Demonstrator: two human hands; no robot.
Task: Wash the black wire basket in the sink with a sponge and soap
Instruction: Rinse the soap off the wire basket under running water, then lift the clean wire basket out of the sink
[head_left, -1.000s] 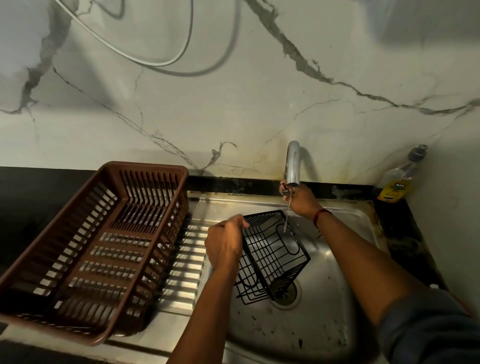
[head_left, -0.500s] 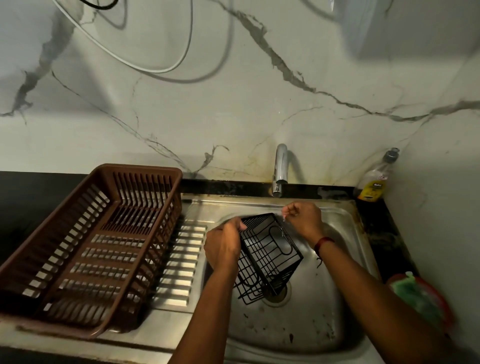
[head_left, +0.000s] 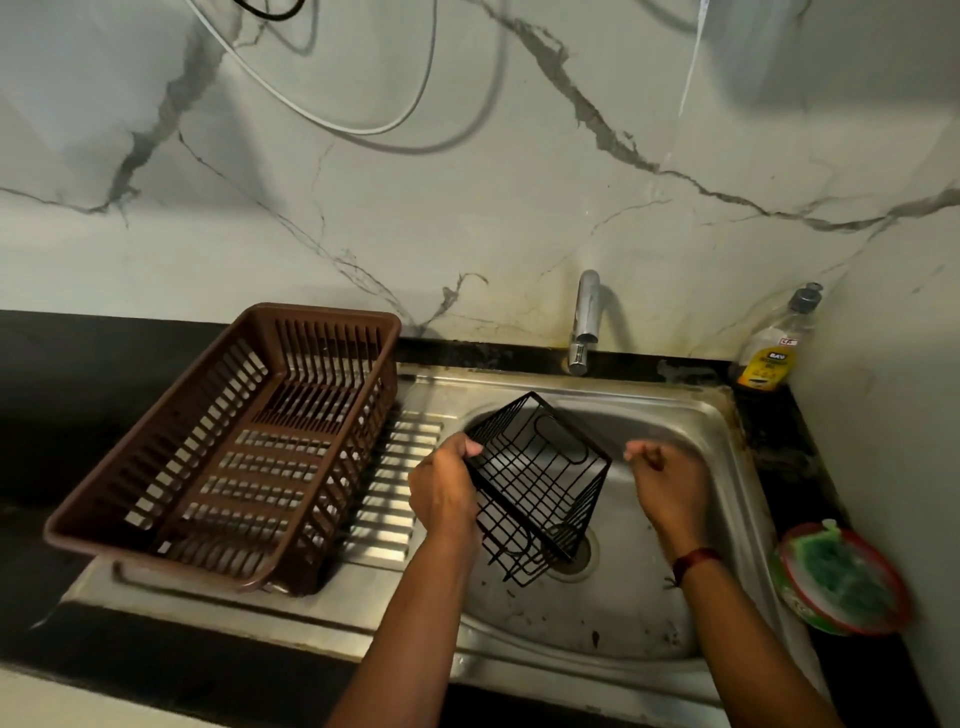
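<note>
1. Black wire basket (head_left: 540, 483): tilted on one corner over the sink (head_left: 727, 467) drain, open side facing the wall.
2. Left hand (head_left: 441, 493): closed around the basket's left rim.
3. Right hand (head_left: 670, 488): just right of the basket, apart from it, fingers loosely curled, holding nothing.
4. Green sponge (head_left: 841, 577): in a red-rimmed dish (head_left: 800, 608) on the bench (head_left: 779, 415), right of the sink.
5. Soap bottle (head_left: 776, 343): upright, back right corner.
6. Tap (head_left: 584, 322): behind the sink.
7. Brown plastic rack (head_left: 234, 447): on the drainboard, left.
</note>
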